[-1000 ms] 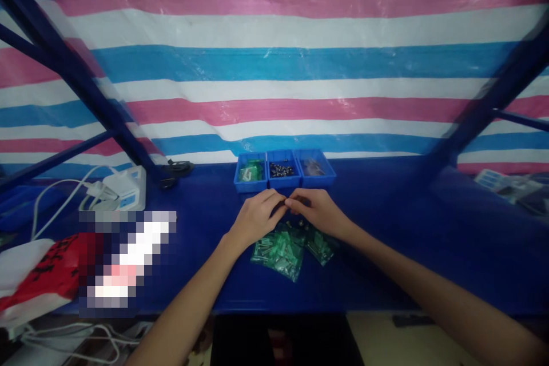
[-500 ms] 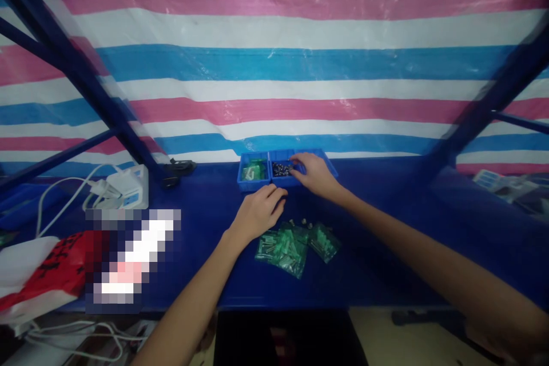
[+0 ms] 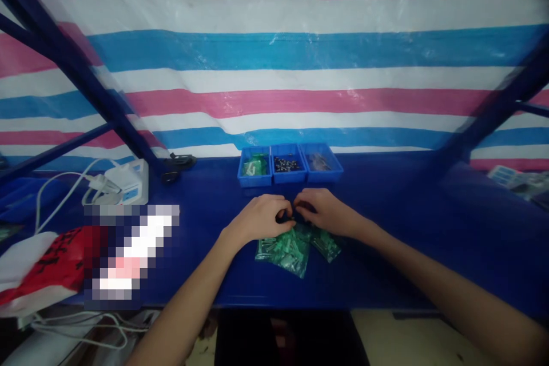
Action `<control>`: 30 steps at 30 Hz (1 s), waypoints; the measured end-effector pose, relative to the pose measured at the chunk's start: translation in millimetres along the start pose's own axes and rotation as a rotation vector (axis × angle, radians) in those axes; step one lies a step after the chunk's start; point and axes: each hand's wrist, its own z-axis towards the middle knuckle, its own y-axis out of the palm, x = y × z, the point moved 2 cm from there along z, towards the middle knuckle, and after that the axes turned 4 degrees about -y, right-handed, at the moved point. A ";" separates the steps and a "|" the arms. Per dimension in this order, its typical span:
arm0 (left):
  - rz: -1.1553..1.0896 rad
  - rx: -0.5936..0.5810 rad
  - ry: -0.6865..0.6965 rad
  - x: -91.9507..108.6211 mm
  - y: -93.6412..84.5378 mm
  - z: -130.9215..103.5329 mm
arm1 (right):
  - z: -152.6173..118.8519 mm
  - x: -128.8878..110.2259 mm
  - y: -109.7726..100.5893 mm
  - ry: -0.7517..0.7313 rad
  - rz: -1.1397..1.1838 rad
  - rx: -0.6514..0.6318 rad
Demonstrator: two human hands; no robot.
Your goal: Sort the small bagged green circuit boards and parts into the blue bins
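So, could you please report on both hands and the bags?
Left hand, right hand: close together, both curled, grip unclear. Larger plastic bag, smaller plastic bag of screws and green plugs: far edges partly hidden by hands. Three blue bins beyond.

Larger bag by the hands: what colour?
The larger bag looks mostly green, best seen in the head view.

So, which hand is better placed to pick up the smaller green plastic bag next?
Probably the right hand: it is just beyond the smaller green plastic bag, whereas the left hand is nearer the larger green plastic bag. Whether either grip holds something is unclear.
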 end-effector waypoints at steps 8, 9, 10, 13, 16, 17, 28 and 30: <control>0.027 0.096 -0.011 -3.5 -0.7 1.6 | -0.6 -1.7 -2.7 0.051 0.154 -0.019; 0.010 0.111 -0.007 -3.7 -0.9 2.0 | -0.3 -2.2 -2.0 0.036 0.161 -0.001; -0.018 0.123 -0.004 -3.9 -0.9 2.5 | -0.1 -3.1 -1.4 0.020 0.160 0.022; -0.139 0.149 -0.012 -4.6 -1.0 4.3 | -0.3 -6.2 -0.5 -0.025 0.146 0.091; -0.233 0.180 -0.024 -4.8 -2.0 5.5 | -1.1 -8.0 -1.5 -0.032 0.146 0.142; -0.254 0.189 -0.020 -4.8 -2.5 5.6 | -1.2 -8.0 -2.3 -0.024 0.155 0.155; -0.203 0.357 0.057 -7.9 0.4 4.0 | 1.9 2.6 -4.8 0.116 0.339 0.212; -0.200 0.380 0.062 -7.6 0.6 4.3 | 1.7 4.3 -2.2 0.116 0.381 0.181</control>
